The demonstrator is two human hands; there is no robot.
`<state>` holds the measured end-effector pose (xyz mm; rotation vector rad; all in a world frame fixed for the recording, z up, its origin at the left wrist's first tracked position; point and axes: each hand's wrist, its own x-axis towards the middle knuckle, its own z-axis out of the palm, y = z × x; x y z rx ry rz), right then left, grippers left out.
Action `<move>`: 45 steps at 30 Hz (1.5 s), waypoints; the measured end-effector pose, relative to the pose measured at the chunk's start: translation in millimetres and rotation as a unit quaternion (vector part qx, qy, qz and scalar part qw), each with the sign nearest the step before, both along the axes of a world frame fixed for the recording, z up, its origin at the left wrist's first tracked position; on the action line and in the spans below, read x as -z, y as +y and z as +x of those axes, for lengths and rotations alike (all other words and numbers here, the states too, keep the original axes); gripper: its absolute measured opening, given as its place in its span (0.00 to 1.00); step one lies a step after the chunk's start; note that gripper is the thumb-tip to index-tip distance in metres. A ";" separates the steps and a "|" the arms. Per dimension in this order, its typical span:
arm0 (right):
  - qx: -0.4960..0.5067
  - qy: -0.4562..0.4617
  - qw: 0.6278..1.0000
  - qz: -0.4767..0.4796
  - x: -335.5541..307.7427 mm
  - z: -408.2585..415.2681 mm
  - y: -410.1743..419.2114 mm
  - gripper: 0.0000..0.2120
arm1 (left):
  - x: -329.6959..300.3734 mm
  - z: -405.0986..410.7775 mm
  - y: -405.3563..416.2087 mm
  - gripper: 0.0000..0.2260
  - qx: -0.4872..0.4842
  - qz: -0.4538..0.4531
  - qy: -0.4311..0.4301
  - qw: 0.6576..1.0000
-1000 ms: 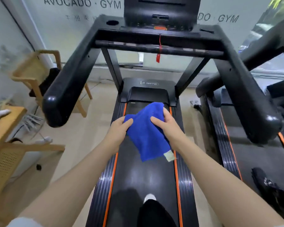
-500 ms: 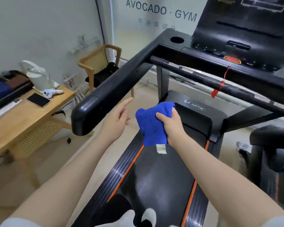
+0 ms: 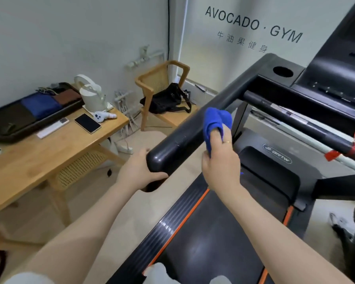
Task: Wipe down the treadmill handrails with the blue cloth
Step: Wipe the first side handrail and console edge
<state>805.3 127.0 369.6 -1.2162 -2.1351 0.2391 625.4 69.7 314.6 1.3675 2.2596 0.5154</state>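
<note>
The left hand (image 3: 138, 173) was closed around the rounded end of the left handrail (image 3: 195, 128), probably to steady the body. Just beyond it, the right hand (image 3: 220, 160) gripped the bunched blue cloth (image 3: 215, 121) and pressed it on the top of the same rail, so wiping seemed to be only starting. The front crossbar (image 3: 295, 117) lay further ahead, untouched.

1. Soft, even indoor light; bright, no hard shadows.
2. Pale sheen on the black handrail (image 3: 195, 128).
3. Wide-angle bending at the edges.
4. Slight overall softness; the wall lettering (image 3: 252, 23) stays readable.
</note>
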 end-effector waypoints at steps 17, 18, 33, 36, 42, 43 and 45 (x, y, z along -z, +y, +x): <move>-0.190 -0.239 0.952 -0.016 66.5 -83.0 -1.8 0.19 | 29.4 -31.2 2.2 0.28 0.071 0.074 -0.238 0.966; -0.176 -0.230 0.957 -0.025 65.3 -83.5 5.9 0.21 | 29.4 -33.7 0.6 0.29 0.057 0.076 -0.246 0.965; -0.117 -0.223 0.966 -0.065 58.4 -92.9 7.9 0.18 | 26.1 -36.5 1.5 0.32 0.080 0.078 -0.209 0.972; -0.161 -0.166 0.972 0.038 80.9 -89.5 -21.5 0.16 | 36.9 -33.8 0.2 0.23 0.033 0.099 -0.254 0.962; -0.227 -0.171 0.958 0.049 75.1 -88.0 29.0 0.17 | 34.5 -34.5 -0.5 0.30 0.029 0.085 -0.272 0.958; -0.219 -0.179 0.958 0.040 72.3 -87.4 41.3 0.17 | 32.5 -35.4 -0.5 0.30 0.033 0.081 -0.267 0.960; -0.194 -0.208 0.958 0.033 66.5 -88.6 64.9 0.19 | 29.5 -38.0 0.9 0.29 0.046 0.065 -0.250 0.965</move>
